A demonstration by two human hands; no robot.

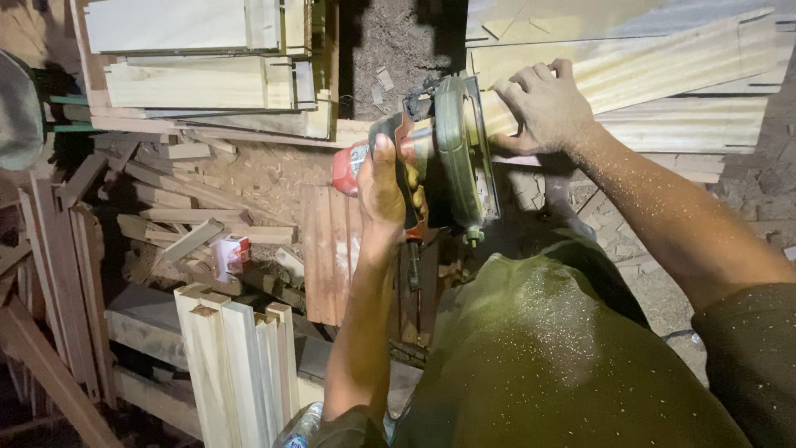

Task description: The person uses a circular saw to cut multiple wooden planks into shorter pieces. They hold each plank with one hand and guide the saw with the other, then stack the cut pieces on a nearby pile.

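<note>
Sawdust-flecked knee below; left grip tight around saw, right grip flat on plank edge.

L hand grips saw, center. R hand presses on plank, far right. Pale boards stand near left.

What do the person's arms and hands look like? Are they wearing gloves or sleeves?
No gloves: both hands are bare. The left hand and right hand are dusted with fine sawdust, and specks cling along both forearms too. The forearms are bare. A dark short sleeve shows on the right arm. No watch or rings can be seen.
</note>
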